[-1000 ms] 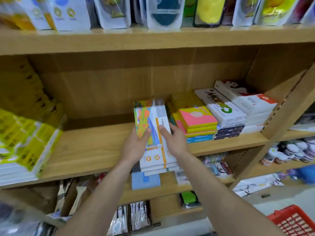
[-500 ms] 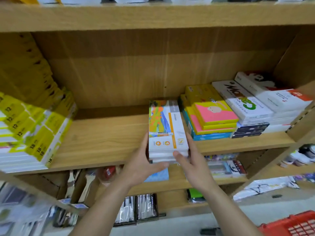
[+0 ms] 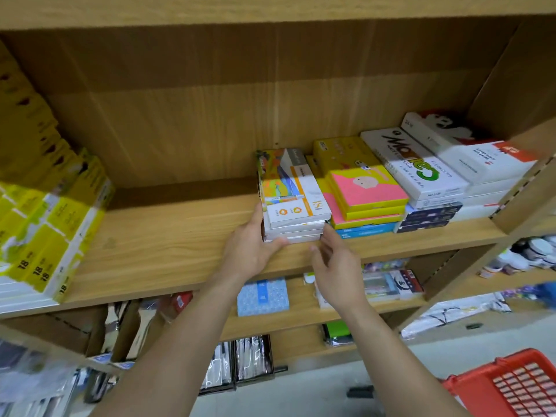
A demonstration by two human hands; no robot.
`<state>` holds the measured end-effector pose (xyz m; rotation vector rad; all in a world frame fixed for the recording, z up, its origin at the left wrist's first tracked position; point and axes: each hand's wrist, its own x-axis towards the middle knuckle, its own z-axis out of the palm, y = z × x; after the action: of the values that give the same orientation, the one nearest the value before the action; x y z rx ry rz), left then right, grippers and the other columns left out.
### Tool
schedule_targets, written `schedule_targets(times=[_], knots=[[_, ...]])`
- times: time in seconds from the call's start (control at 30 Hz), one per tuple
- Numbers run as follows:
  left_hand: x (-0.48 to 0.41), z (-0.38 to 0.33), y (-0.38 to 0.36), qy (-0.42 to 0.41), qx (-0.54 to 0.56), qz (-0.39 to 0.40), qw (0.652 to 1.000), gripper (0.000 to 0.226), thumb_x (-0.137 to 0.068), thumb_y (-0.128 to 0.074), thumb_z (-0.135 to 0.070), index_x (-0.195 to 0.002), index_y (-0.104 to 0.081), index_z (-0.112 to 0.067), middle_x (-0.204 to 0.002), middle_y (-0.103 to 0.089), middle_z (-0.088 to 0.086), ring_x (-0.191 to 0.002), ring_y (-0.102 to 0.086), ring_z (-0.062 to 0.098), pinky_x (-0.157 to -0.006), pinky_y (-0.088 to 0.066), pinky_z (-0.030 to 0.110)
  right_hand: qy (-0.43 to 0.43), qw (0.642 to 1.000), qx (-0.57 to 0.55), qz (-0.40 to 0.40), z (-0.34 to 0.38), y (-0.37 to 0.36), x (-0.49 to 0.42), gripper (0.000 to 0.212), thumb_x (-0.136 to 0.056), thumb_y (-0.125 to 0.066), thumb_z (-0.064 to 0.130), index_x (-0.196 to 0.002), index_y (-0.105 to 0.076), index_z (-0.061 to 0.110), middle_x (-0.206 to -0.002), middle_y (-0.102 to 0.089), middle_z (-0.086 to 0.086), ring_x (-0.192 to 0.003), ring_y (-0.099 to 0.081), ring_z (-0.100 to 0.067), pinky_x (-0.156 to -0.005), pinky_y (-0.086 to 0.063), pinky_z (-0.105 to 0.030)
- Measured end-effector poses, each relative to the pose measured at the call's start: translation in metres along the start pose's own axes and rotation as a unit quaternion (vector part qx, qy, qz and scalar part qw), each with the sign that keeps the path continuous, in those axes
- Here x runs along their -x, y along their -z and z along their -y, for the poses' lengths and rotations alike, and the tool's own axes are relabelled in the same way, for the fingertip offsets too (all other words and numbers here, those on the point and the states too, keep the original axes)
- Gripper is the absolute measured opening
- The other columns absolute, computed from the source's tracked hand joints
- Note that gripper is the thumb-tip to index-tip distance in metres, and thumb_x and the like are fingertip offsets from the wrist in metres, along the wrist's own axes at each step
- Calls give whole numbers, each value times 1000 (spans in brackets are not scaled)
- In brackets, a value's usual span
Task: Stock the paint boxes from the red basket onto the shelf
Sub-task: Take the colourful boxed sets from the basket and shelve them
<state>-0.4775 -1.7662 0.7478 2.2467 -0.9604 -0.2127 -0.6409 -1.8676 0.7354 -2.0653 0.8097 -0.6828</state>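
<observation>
A small stack of white paint boxes with colourful art on the lids lies flat on the wooden shelf, pushed up against the neighbouring stacks. My left hand holds the stack's left side, thumb across its front edge. My right hand hovers just in front of the stack's right corner, fingers spread, apart from the boxes. The red basket sits on the floor at the lower right; its contents are hidden.
Right of the paint boxes stand stacks of yellow-and-pink boxes and white boxes. Yellow packs fill the shelf's left end. Bare shelf board lies between them. Lower shelves hold small packaged goods.
The stack went from being carried to the shelf edge to lying further in on the board. My right hand has let go and drawn back; my left hand stays on the stack.
</observation>
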Motion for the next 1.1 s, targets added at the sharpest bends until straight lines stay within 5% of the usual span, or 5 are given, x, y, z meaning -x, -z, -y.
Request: schedule_targets(times=[0.33, 0.43, 0.63, 0.83, 1.1], knots=[[-7, 2, 2, -6, -3, 41, 999, 86, -89, -75, -47, -158, -26, -36, -133, -72, 0, -116, -67, 32, -95, -55, 44, -15, 994, 89, 54, 13, 11, 2, 54, -101, -54, 21, -153, -41, 13, -85, -67, -2, -65, -54, -14, -52, -33, -15], [-9, -4, -3, 4, -7, 38, 999, 85, -88, -76, -46, -158, -29, -32, -138, -69, 0, -122, -63, 30, -99, -53, 43, -30, 995, 98, -1, 3, 23, 7, 43, -100, -57, 20, -141, -57, 8, -72, -64, 2, -58, -57, -12, -57, -40, -27], [2, -10, 4, -5, 3, 48, 999, 81, -89, -75, -45, -155, -32, -31, -139, -66, 3, -126, -61, 30, -99, -51, 39, 1, 986, 164, 45, -6, 32, 11, 58, -100, -63, 34, -152, -47, 12, -136, -63, -7, -116, -62, -26, -97, -51, -39], [84, -28, -19, -145, 18, -100, 984, 51, -86, -63, -49, -131, -57, -25, -127, -61, -8, -119, -52, 9, -100, -37, 21, 49, 955, 292, 11, -49, 66, 36, 55, -92, -73, 38, -137, -64, 7, -138, -66, -11, -126, -59, -34, -107, -48, -45], [128, -85, -205, -179, -68, 316, 929, 51, -93, -65, -46, -138, -57, -24, -142, -56, -4, -131, -53, 17, -104, -43, 32, -269, 923, 275, -27, -199, 159, 151, 55, -92, -70, 45, -137, -63, 13, -135, -64, -14, -123, -57, -41, -98, -48, -45]])
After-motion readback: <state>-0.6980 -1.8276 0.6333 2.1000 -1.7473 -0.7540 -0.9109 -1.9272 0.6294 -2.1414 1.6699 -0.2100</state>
